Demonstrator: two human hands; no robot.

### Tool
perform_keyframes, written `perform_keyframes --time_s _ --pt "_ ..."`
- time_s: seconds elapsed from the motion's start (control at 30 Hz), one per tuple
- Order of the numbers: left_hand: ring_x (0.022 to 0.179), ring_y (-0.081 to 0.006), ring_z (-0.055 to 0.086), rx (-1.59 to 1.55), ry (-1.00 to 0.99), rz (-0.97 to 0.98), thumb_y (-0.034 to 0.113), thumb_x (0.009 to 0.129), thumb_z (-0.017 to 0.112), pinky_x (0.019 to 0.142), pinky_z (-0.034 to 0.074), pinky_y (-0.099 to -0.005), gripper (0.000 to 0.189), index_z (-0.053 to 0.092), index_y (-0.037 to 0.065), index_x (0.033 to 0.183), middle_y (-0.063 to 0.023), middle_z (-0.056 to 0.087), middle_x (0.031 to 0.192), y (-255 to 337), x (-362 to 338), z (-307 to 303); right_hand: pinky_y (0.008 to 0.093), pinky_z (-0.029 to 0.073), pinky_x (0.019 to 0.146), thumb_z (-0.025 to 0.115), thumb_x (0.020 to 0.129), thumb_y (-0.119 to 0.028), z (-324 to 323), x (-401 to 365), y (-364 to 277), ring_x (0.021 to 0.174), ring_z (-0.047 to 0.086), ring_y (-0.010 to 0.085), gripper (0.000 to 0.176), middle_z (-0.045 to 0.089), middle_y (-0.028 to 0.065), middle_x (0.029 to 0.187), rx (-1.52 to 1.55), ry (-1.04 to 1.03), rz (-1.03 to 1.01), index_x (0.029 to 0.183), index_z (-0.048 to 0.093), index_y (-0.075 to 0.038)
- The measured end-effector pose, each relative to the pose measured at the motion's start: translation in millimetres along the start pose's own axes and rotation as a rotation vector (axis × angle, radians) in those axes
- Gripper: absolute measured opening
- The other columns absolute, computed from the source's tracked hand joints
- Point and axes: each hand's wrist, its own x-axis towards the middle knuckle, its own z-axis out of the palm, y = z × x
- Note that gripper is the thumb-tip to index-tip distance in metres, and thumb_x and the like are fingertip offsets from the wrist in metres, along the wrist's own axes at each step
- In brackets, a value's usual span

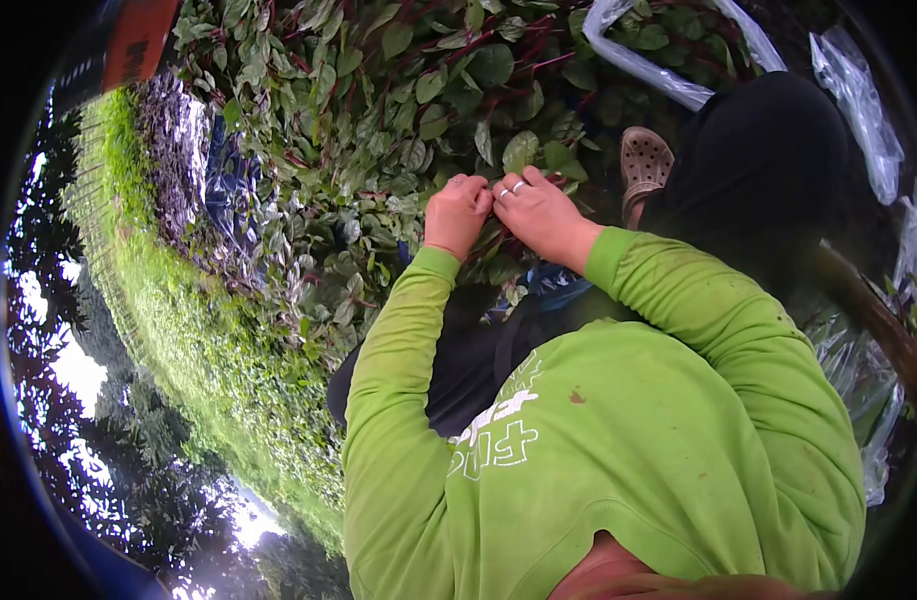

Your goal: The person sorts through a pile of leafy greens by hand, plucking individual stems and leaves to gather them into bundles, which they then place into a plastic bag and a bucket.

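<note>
My left hand (459, 215) and my right hand (541, 212) meet just in front of my lap, low over a heap of leafy cuttings with red stems (434, 120). Both have their fingers curled and pinched together, the fingertips almost touching. Whatever is between them is too small or hidden to make out. Two rings show on my right hand. Green leaves surround both hands, and some reddish stems lie just below my right wrist.
Clear plastic sheeting (859, 110) lies at the right, near a brown stick (879, 320). A tan clog (645, 165) is on my foot beside the leaves. Blue plastic (229, 180) lies left of the heap, with green growth (179, 290) beyond. An orange object (139, 40) hangs at top left.
</note>
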Motion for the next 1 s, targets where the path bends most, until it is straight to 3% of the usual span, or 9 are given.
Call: perform_keyframes --time_s 0.17,0.27,0.33,0.43,0.47,0.57,0.67,0.8,1.0 --pt "0.084 -0.033 0.071 -0.059 0.09 -0.204 0.018 0.089 0.066 0.077 0.058 -0.0417 0.016 0.075 0.007 0.098 -0.0139 0.074 0.096 -15.7 4.0 1.7 0.0345 0.043 0.094 0.062 0.081 -0.018 -1.8 7.1 0.7 0.102 0.058 0.0186 0.019 0.064 0.0013 0.096 -0.005 0.105 -0.038 0.095 0.071 -0.01" --pt "0.083 -0.033 0.072 0.114 0.337 -0.388 0.021 0.088 0.067 0.078 0.058 -0.0425 0.023 0.077 0.005 0.101 -0.0152 0.075 0.098 -98.6 5.2 -26.7 0.0349 0.043 0.095 0.061 0.081 -0.018 2.3 -0.3 -10.2 0.098 0.059 0.0185 0.018 0.063 0.0011 0.093 0.009 0.136 -0.078 0.092 0.072 -0.009" --pt "0.087 -0.0341 0.072 0.617 0.326 -0.158 0.026 0.088 0.069 0.083 0.056 -0.0458 0.023 0.079 0.007 0.097 -0.0168 0.075 0.096 -165.2 -8.0 -49.4 0.0352 0.042 0.097 0.06 0.081 -0.018 -0.5 -1.5 -12.0 0.101 0.058 0.0185 0.019 0.064 0.0016 0.095 -0.06 0.158 -0.107 0.092 0.073 -0.009" --pt "0.095 -0.0366 0.071 0.381 0.242 -0.076 0.039 0.091 0.067 0.091 0.053 -0.0504 0.032 0.08 0.01 0.09 -0.0183 0.074 0.099 -94.3 14.6 -58.4 0.0362 0.041 0.101 0.06 0.083 -0.019 3.5 3.0 -10.2 0.106 0.058 0.0191 0.021 0.065 0.0025 0.1 -0.045 0.133 -0.144 0.096 0.073 -0.008" --pt "0.112 -0.0385 0.064 0.162 -0.228 -0.459 0.044 0.096 0.063 0.099 0.049 -0.044 0.043 0.081 0.004 0.097 -0.0219 0.072 0.114 -55.5 32.2 -60.3 0.037 0.041 0.102 0.06 0.083 -0.019 3.2 4.6 -13.3 0.108 0.057 0.0197 0.022 0.065 0.0029 0.102 -0.031 0.113 -0.159 0.097 0.073 -0.008" --pt "0.101 -0.0278 0.064 -0.266 -0.566 -0.735 0.072 0.087 0.065 0.095 0.047 -0.0426 0.078 0.076 0.0 0.113 -0.0162 0.071 0.111 -21.1 47.7 -8.1 0.0414 0.038 0.11 0.059 0.086 -0.02 7.8 0.8 -16.8 0.123 0.056 0.0231 0.028 0.068 0.0046 0.117 -0.009 0.076 -0.161 0.107 0.074 -0.008" --pt "0.097 -0.0207 0.064 -0.574 -0.832 -0.878 0.067 0.085 0.072 0.088 0.05 -0.0409 0.077 0.069 -0.001 0.119 -0.0124 0.071 0.108 33.9 68.5 -12.0 0.0435 0.035 0.115 0.058 0.088 -0.022 2.9 -5.6 -17.0 0.132 0.053 0.0248 0.033 0.067 0.0064 0.129 -0.028 0.096 -0.173 0.113 0.073 -0.007" --pt "0.065 -0.0151 0.061 -0.637 -0.697 -0.73 0.042 0.089 0.079 0.057 0.049 -0.0351 0.046 0.068 -0.002 0.099 -0.0069 0.068 0.083 38.8 73.5 -0.3 0.0475 0.033 0.118 0.056 0.09 -0.024 3.6 -3.5 -19.7 0.133 0.052 0.0258 0.031 0.065 0.0093 0.132 -0.073 -0.002 -0.134 0.113 0.07 -0.008" --pt "0.074 -0.0137 0.06 -0.777 -0.562 -0.678 0.023 0.097 0.069 0.065 0.049 -0.0327 0.027 0.062 -0.002 0.102 -0.0062 0.067 0.088 49.6 66.0 -8.4 0.0482 0.033 0.119 0.056 0.089 -0.023 9.6 -2.0 -18.1 0.127 0.057 0.0267 0.031 0.067 0.01 0.122 -0.067 0.032 -0.137 0.112 0.07 -0.007"
